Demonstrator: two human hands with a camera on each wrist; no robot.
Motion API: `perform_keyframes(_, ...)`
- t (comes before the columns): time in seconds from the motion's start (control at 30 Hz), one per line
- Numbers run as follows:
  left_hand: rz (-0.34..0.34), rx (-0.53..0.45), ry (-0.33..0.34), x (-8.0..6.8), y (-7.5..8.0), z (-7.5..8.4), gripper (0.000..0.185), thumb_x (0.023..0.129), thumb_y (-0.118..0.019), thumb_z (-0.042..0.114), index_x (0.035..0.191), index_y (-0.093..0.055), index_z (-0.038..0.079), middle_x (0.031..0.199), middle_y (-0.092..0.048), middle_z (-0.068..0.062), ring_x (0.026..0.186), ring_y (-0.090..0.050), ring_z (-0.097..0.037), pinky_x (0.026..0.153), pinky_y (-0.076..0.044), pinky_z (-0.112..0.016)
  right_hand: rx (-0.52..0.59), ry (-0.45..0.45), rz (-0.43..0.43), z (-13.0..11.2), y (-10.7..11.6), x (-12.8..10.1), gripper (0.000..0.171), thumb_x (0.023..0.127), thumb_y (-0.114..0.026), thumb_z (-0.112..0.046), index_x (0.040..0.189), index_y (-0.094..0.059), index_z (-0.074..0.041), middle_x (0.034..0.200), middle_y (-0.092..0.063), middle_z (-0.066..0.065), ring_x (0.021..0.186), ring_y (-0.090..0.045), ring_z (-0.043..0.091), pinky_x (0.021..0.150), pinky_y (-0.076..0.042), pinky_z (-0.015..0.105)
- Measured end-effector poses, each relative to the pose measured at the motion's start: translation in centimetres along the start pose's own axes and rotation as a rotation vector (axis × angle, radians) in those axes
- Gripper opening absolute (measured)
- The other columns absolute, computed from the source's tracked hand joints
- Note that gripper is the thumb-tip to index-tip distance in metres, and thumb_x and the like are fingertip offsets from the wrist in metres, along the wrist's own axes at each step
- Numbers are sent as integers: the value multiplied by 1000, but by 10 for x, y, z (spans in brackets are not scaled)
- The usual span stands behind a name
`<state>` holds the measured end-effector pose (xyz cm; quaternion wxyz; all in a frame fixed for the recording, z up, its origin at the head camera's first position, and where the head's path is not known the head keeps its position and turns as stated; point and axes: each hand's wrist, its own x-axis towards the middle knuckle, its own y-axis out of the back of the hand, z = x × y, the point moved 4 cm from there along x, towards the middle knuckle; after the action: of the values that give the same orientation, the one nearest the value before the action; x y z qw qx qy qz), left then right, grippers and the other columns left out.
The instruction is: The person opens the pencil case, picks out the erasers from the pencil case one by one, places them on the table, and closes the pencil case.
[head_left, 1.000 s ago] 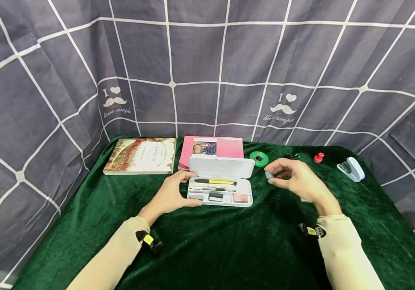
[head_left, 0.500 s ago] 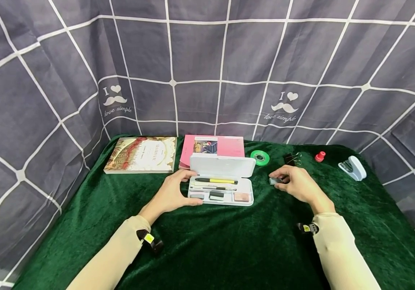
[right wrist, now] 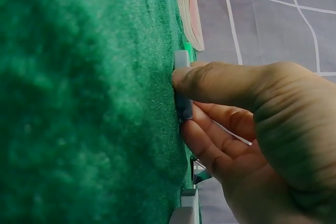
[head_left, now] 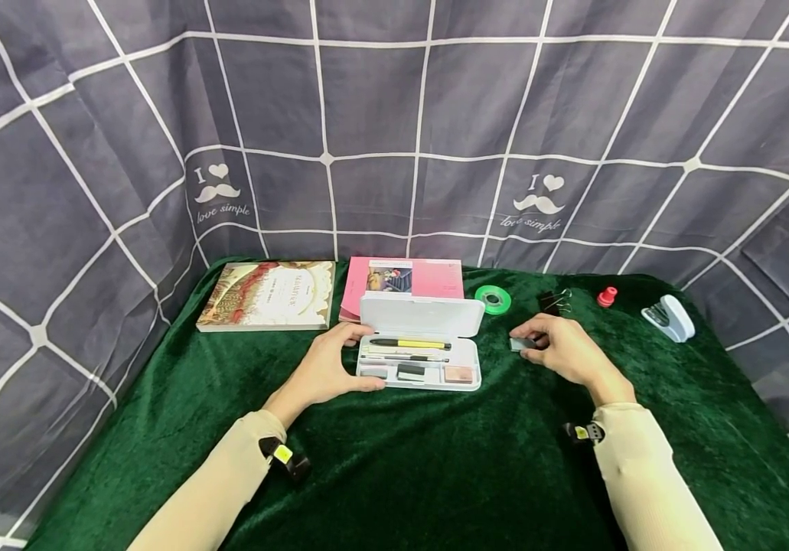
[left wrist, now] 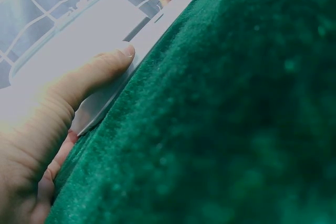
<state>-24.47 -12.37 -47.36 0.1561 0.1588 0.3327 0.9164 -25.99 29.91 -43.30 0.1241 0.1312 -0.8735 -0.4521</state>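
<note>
A white pencil case (head_left: pixel 466 352) lies with its lid raised, holding a yellow-and-black pen (head_left: pixel 422 344), slimmer pens, a black-and-white eraser (head_left: pixel 411 373) and a pinkish block (head_left: pixel 458 374). My left hand (head_left: pixel 328 363) grips its left end, thumb (left wrist: pixel 107 69) along the front edge and fingers behind. To the right of the case, my right hand (head_left: pixel 566 348) pinches a small grey eraser (head_left: pixel 521 344) between thumb and fingers. In the right wrist view this eraser (right wrist: pixel 182 59) is pale at one end, dark at the other, low against the green cloth.
Behind the case lie a pink book (head_left: pixel 435 277) and, leftward, a patterned book (head_left: pixel 270 295). Green tape (head_left: pixel 493 300), a black binder clip (head_left: pixel 551 301), a red cap-like piece (head_left: pixel 607 296) and a white stapler-like tool (head_left: pixel 669 318) stand rightward. A pale block (right wrist: pixel 188 208) sits near my right hand.
My right hand has come down to the cloth with the eraser, which now lies flatter. The binder clip shows more fully behind it. My left hand and the case have stayed put.
</note>
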Motion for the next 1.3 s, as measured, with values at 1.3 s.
perform_keyframes(1.3, -2, -10, -1, 0, -1, -6, 89, 77, -104, 48, 151, -65, 17, 153, -64, -8, 132, -66, -32, 113, -56, -54, -77, 450, -150, -114, -61, 9, 19, 94, -87, 3, 100, -85, -15, 97, -72, -3, 91, -67, 12, 79, -62, 29)
